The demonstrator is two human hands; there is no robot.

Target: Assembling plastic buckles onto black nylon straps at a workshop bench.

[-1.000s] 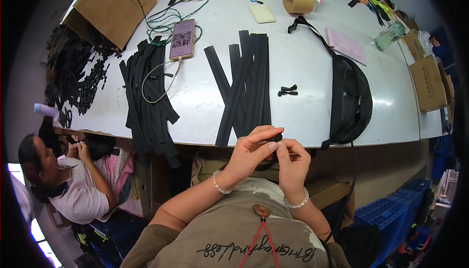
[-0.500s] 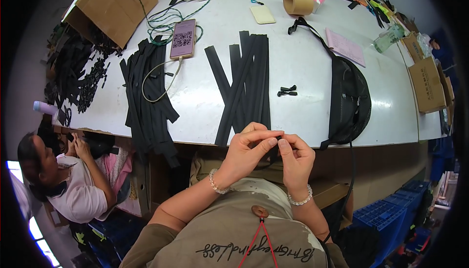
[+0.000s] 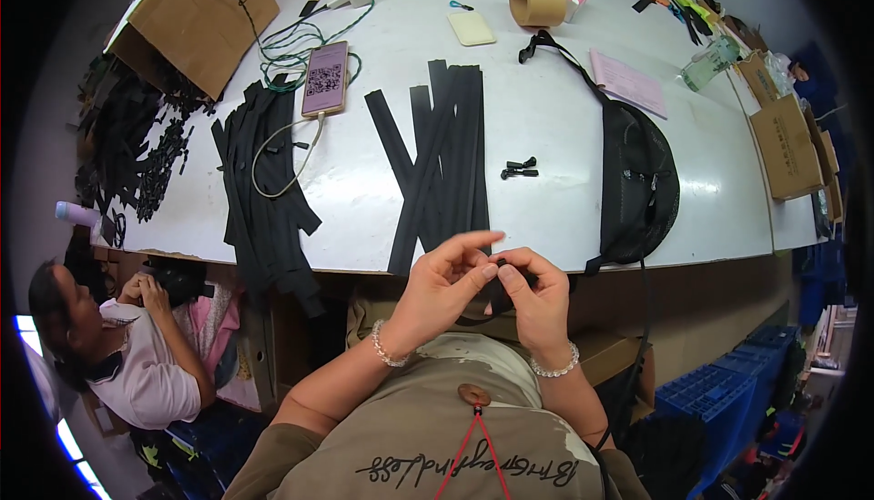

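My left hand [image 3: 439, 289] and my right hand [image 3: 536, 298] meet close to my chest, just below the edge of the white table [image 3: 546, 127]. Both pinch a small black strap piece [image 3: 498, 292], mostly hidden by my fingers. Right above my hands, a bundle of black zipper strips [image 3: 443, 161] lies fanned on the table. Two small black sliders [image 3: 519, 168] sit to the right of the strips.
A second pile of black strips [image 3: 259, 192] hangs over the left table edge. A phone [image 3: 326, 77] with a cable, a cardboard box [image 3: 196, 14], a tape roll [image 3: 537, 2] and a black bag [image 3: 639, 181] are on the table. A seated person [image 3: 118, 341] works lower left.
My hands have stayed together at the table edge, with the fingers shifting slightly on the small black piece. Nothing on the table has moved.
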